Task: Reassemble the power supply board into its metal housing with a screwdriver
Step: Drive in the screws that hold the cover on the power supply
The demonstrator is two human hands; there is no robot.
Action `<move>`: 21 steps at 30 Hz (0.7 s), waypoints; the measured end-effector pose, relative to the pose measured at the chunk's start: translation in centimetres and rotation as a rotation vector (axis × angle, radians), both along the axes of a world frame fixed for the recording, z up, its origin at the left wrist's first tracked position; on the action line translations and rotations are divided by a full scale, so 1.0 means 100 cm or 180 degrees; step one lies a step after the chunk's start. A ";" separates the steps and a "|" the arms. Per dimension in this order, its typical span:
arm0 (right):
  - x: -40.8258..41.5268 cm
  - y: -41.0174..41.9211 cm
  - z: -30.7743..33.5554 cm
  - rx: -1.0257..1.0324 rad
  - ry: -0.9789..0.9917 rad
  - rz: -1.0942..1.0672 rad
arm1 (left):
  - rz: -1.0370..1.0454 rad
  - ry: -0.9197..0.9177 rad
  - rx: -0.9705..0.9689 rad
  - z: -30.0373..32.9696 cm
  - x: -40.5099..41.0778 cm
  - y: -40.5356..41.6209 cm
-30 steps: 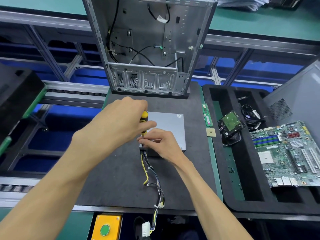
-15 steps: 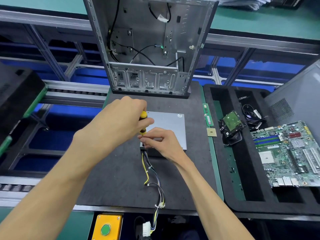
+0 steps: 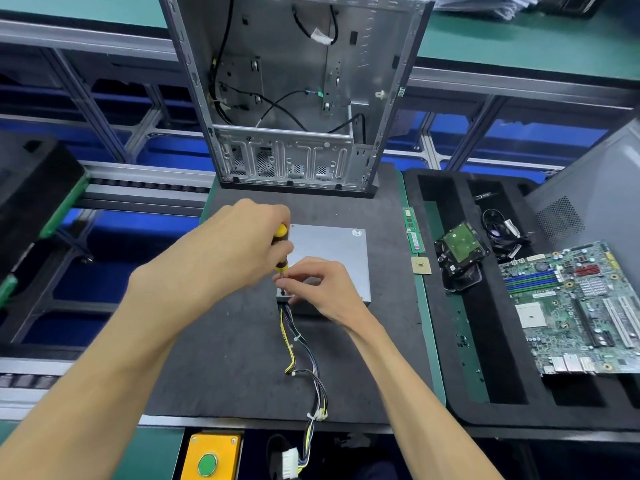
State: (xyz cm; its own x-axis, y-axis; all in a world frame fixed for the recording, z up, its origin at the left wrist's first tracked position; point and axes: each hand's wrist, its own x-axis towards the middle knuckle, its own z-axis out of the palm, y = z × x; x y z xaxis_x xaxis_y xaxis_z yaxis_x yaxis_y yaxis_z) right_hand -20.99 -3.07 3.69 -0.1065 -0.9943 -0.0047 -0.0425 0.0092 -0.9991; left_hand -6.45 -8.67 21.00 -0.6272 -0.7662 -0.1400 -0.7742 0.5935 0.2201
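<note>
A grey metal power supply housing lies flat on the black mat, lid up. Its bundle of yellow, black and blue wires trails toward me over the mat's front edge. My left hand grips a yellow-and-black screwdriver, held upright with its tip at the housing's near left corner. My right hand rests on that corner, its fingertips pinching around the screwdriver's shaft near the tip. Whatever the tip touches is hidden by the fingers.
An open computer case stands at the back of the mat. To the right, a black foam tray holds a hard drive, cables and a green motherboard. A memory stick and a chip lie between. A yellow button box sits below.
Almost nothing differs; both hands stay at the housing's near left corner with the screwdriver upright, with only slight shifts of the fingers.
</note>
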 end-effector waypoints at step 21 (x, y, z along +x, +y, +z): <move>0.002 0.001 0.001 -0.0005 0.0086 -0.0011 | 0.0285 -0.0146 -0.0348 0.000 -0.004 0.008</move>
